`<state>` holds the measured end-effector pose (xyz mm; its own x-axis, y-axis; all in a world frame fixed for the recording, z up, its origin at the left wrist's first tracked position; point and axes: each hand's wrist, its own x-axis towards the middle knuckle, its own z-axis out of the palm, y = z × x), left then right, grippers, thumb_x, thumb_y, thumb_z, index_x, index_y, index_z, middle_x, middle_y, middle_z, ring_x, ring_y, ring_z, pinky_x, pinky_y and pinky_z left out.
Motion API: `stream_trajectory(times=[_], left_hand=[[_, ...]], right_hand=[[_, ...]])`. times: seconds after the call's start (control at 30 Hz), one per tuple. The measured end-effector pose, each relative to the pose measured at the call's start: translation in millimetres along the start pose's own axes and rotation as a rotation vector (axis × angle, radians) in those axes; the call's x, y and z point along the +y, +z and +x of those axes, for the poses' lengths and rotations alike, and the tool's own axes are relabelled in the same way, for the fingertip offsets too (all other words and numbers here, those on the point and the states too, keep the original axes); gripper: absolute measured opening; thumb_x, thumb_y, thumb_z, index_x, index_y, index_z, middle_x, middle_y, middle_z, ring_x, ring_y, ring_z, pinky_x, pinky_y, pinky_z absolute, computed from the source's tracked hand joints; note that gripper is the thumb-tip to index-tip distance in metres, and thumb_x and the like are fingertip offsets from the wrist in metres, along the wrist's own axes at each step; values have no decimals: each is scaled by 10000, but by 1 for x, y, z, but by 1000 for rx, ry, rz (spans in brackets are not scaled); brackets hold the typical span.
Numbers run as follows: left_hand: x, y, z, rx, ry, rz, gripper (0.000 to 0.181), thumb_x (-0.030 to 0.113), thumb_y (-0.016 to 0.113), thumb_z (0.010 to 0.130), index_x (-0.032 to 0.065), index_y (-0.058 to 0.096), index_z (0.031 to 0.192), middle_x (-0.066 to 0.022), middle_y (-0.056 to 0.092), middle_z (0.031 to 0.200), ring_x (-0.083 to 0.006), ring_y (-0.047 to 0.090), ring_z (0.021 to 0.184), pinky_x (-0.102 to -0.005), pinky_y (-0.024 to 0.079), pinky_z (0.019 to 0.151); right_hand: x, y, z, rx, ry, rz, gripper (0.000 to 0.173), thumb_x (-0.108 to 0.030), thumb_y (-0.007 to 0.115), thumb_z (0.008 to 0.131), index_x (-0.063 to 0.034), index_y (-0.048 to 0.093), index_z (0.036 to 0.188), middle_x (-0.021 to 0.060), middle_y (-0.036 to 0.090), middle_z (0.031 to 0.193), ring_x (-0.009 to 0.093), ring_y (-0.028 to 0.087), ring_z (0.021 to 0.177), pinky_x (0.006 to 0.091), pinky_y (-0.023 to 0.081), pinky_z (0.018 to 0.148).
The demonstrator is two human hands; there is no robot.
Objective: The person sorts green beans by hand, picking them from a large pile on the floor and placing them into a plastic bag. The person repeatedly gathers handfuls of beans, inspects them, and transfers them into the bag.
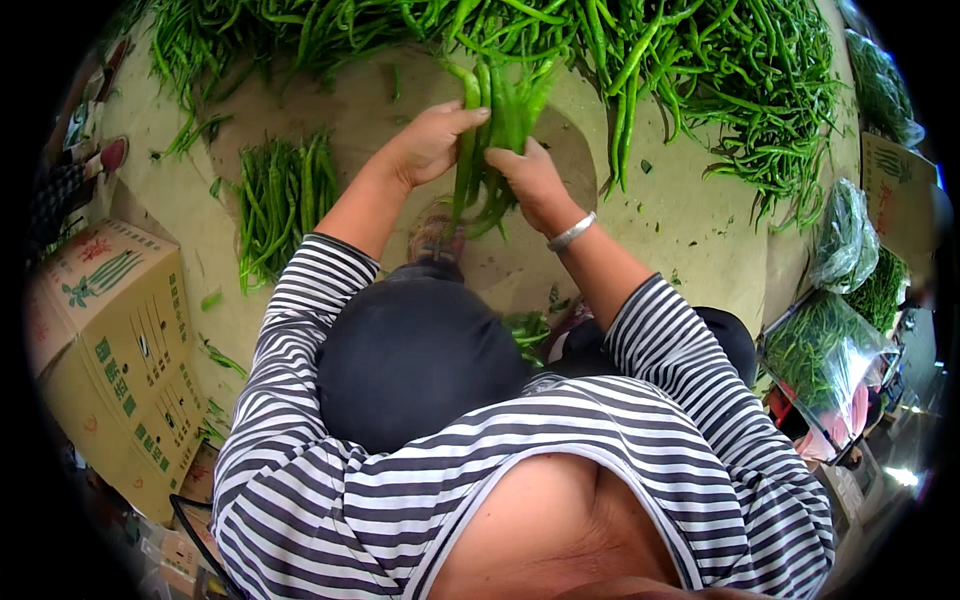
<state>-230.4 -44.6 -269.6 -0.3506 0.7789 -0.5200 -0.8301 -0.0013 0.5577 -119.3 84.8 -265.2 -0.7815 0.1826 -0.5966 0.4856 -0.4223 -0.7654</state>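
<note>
A bunch of long green chili peppers [507, 112] is held upright between my two hands, its upper part blurred. My left hand [435, 141] grips the bunch's left side, thumb across the front. On the right side, my right hand [531, 178] closes around the lower part; a silver bracelet [571, 231] circles that wrist. Just beyond my hands spreads a large heap of the same peppers [720, 60]. To the left, a neatly lined-up pile of peppers [285, 206] lies on the tan floor covering. A few more peppers [528, 334] lie between my legs.
A printed cardboard carton [120, 360] stands at the left. Clear plastic bags [847, 236] and a bag of peppers [821, 352] are at the right, near another carton [900, 202]. Another person's shoe [114, 154] shows at the far left. My shoe [433, 229] is below my hands.
</note>
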Motion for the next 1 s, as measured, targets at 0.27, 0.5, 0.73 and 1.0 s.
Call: stream_trajectory(times=[0.27,0.5,0.73,1.0], left_hand=[[19,12,-49,179,81,205,372,260,479,1000,-15,516,1247,-84,609,1116,-155,574,991,-304,475,877],[42,38,-106,212,242,537,582,386,698,846,0,527,1246,-90,595,1122,-143,555,955,-293,469,821],[65,4,-153,738,248,895,438,275,764,715,-10,636,1023,-73,645,844,-165,588,751,-335,490,701],[65,-215,-226,1198,-197,1471,688,447,746,730,-23,555,1194,-263,581,1206,-365,557,1142,-453,455,934]], right_hand=[[-21,50,-11,-188,151,125,202,-46,619,806,22,626,997,67,646,914,173,615,778,299,491,673],[-37,73,-24,-440,430,255,264,-68,573,837,22,569,1085,97,623,1008,216,613,915,349,495,778],[-36,113,-38,-678,78,-348,430,-136,624,862,37,518,1241,105,608,1142,188,567,1059,313,449,928],[10,26,-22,-464,0,-1017,457,-229,613,859,42,568,1224,205,617,1182,265,595,1099,339,448,953]])
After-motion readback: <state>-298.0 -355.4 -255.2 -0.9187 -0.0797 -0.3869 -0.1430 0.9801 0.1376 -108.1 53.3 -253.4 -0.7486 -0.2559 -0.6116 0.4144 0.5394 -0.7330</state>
